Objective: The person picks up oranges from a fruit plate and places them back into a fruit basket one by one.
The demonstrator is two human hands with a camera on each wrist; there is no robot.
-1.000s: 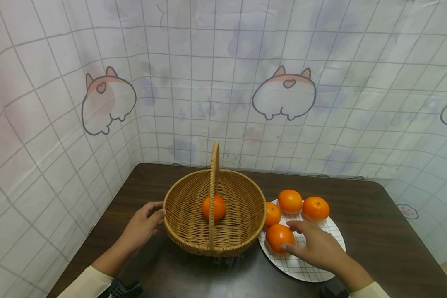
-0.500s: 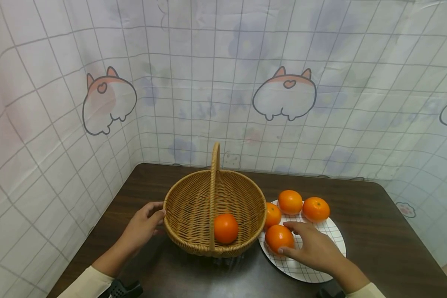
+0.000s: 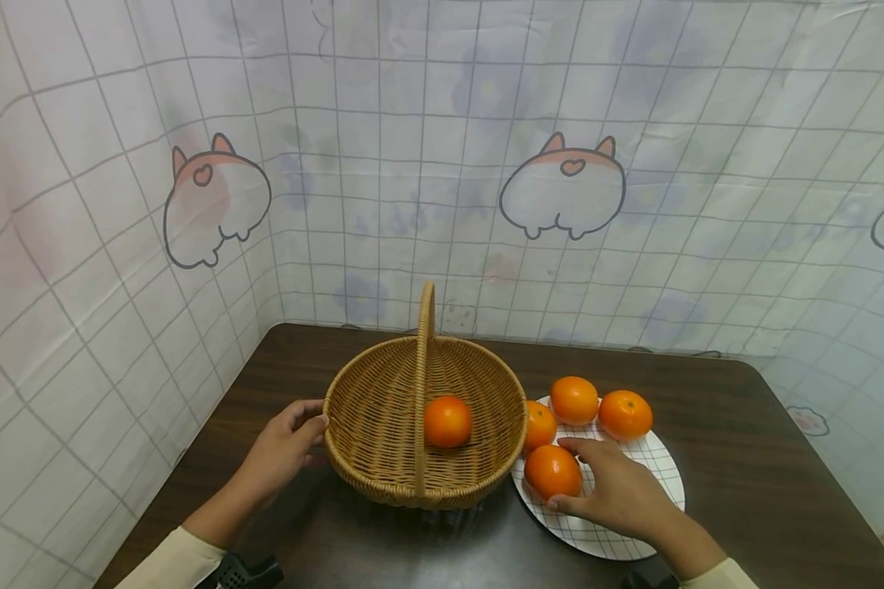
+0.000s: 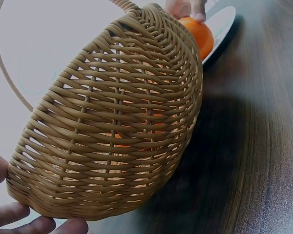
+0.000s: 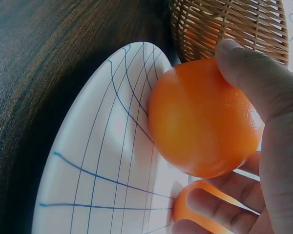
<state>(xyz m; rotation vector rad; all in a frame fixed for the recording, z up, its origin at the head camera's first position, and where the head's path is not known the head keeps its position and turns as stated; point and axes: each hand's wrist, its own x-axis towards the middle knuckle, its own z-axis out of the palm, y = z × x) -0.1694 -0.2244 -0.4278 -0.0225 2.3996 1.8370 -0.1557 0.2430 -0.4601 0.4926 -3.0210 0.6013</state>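
A wicker basket (image 3: 383, 442) with a tall arched handle stands left of centre in the head view, and one orange (image 3: 448, 422) lies inside it. My left hand (image 3: 289, 442) grips the basket's left rim, thumb and fingers on either side of the edge. To the right, my right hand (image 3: 622, 495) is at the front orange (image 3: 552, 473) on the plate. In the right wrist view its thumb lies against this orange (image 5: 200, 119), with fingers bent around the far side. The white plate (image 3: 597, 536) has a dark grid pattern and carries several oranges in all.
Two oranges, one at the back (image 3: 574, 401) and one at the back right (image 3: 624, 415), sit along the plate's far edge. Another orange (image 3: 540, 425) lies between them and the basket. A dark wood table (image 3: 766, 491) ends at a grid-patterned wall cloth (image 3: 560, 303).
The orange in the basket has rolled to the right of the handle, first forward, then back toward the middle. My right hand has shifted slightly left around the front orange. The left hand stays put.
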